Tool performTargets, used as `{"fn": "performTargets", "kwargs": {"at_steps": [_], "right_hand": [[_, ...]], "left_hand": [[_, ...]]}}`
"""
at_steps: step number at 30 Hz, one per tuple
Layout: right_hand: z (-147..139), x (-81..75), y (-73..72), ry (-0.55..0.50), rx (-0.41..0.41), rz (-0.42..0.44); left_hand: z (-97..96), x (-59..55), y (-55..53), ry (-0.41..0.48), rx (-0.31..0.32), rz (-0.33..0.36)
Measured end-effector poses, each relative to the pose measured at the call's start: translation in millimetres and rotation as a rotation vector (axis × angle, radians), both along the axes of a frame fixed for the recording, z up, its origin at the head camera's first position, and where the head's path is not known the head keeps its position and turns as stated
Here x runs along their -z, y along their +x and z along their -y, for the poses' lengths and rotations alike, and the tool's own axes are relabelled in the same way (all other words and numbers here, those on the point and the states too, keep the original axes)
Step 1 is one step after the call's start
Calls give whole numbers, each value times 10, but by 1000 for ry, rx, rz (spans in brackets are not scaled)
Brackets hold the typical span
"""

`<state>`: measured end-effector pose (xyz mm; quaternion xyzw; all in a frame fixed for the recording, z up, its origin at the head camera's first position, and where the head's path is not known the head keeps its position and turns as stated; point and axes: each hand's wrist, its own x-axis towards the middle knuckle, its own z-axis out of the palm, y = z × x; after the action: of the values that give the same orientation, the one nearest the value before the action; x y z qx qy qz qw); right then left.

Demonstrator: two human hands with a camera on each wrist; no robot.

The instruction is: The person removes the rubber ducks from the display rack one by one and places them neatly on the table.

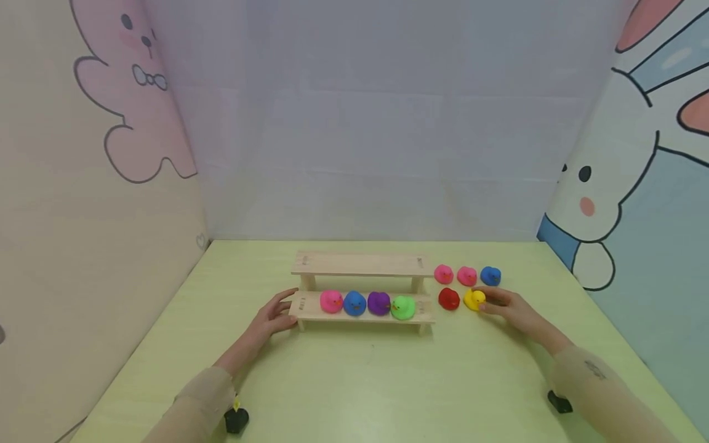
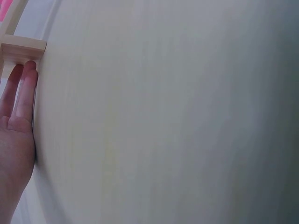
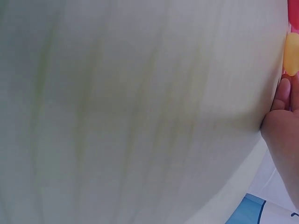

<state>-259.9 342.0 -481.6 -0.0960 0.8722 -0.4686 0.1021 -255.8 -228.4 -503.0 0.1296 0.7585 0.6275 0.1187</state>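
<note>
A two-step wooden rack (image 1: 362, 264) stands mid-table. On its lower step sit a pink duck (image 1: 331, 301), a blue duck (image 1: 354, 303), a purple duck (image 1: 379, 303) and a green duck (image 1: 403, 307) in a row. My left hand (image 1: 270, 317) holds the lower step's left end, thumb at the front corner; the left wrist view shows its fingers (image 2: 27, 93) at the wood's underside. To the right of the rack, my right hand (image 1: 515, 311) holds a yellow rubber duck (image 1: 474, 299) between thumb and fingers, at table level. The right wrist view shows only part of this duck (image 3: 292, 53).
Beside the yellow duck sits a red duck (image 1: 448, 299). Behind them are two pink ducks, one nearer the rack (image 1: 444, 274) and one further right (image 1: 467, 275), then a blue duck (image 1: 490, 275). Printed cloth walls (image 1: 376, 135) enclose the light green table (image 1: 354, 381).
</note>
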Motion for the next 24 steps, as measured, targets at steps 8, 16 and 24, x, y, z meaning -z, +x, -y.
{"fn": "performTargets", "kwargs": {"at_steps": [8,16,24], "right_hand": [[39,-14,12,-20,35,20],[43,-12,3,-32,38,34],[26,-17,14,-46,27,20]], "left_hand": [[-1,6,-12,0,-3,-10],[3,9,17,10,13,-11],[1,-4,2,1,2,-5]]}}
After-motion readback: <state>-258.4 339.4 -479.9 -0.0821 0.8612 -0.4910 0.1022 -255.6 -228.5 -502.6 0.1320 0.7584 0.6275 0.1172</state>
